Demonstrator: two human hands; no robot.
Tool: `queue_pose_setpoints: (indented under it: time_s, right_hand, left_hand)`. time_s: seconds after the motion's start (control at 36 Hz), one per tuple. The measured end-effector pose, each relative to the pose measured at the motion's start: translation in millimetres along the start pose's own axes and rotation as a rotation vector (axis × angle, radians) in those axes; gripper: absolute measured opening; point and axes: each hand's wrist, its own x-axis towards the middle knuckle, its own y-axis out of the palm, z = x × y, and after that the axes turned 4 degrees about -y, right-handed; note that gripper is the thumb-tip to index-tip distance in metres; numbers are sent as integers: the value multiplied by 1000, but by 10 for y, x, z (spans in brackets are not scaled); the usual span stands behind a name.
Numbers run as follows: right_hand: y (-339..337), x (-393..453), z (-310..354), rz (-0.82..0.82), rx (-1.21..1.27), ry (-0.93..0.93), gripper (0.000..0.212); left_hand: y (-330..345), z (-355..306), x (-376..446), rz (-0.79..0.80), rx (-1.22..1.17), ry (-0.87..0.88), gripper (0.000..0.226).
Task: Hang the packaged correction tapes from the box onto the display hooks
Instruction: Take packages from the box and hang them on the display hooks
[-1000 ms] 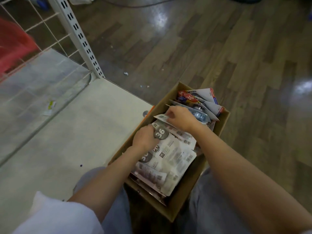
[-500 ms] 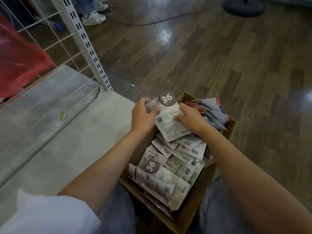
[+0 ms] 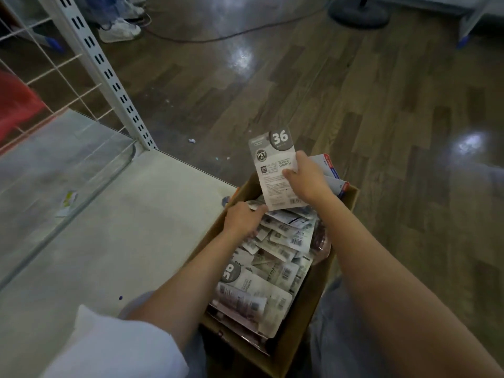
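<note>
- Dark wood floor (image 3: 354,110) with glare spots.
- White slotted post (image 3: 109,75) rising from a pale shelf (image 3: 114,227).
- White shoes (image 3: 120,30) at top left.
- Black cable (image 3: 231,36) leading to a round stand base (image 3: 358,13).
- Red bag (image 3: 16,105) behind wire grid (image 3: 54,66).

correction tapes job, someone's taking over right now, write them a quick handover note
Right hand: grips one correction tape pack, lifted above the box.
Left hand: down in the cardboard box, fingers on the packs in the box; whether it grips one cannot be told.
Done: one pack taken out of the box.
Left: hang that pack, then the many others in the box. No display hooks are in view; only the white slotted upright and wire grid at the left.
</note>
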Motion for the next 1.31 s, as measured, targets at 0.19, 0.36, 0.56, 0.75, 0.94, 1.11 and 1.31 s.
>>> queue_pose_setpoints:
  time_s: [0.19,0.36,0.56,0.75,0.94,1.11,1.31]
  right_hand:
    - [-34,-8,16,-95,75,-4,23]
    - [-86,49,-5,-176,193,45,27]
    - [75,108,92,-89,459,113,20]
    - [226,60,228,94,509,84,21]
    - [302,-6,285,181,529,57,27]
    - [374,10,312,220,666,87,30]
    - [586,-142,440,334,736,199,25]
  left_hand:
    - [131,-45,-17,-78,-199,-20,18]
    - [-235,-42,-108,-242,-330,152,7]
    - [-786,231,-61,-267,-609,79,13]
    - [-931,394,-66,-307,-720,-2,8]
    - [-893,350,-83,-297,-647,19,15]
    - [-845,222,-186,-223,-693,88,21]
    - [-790,75,-361,-131,-930,48,17]
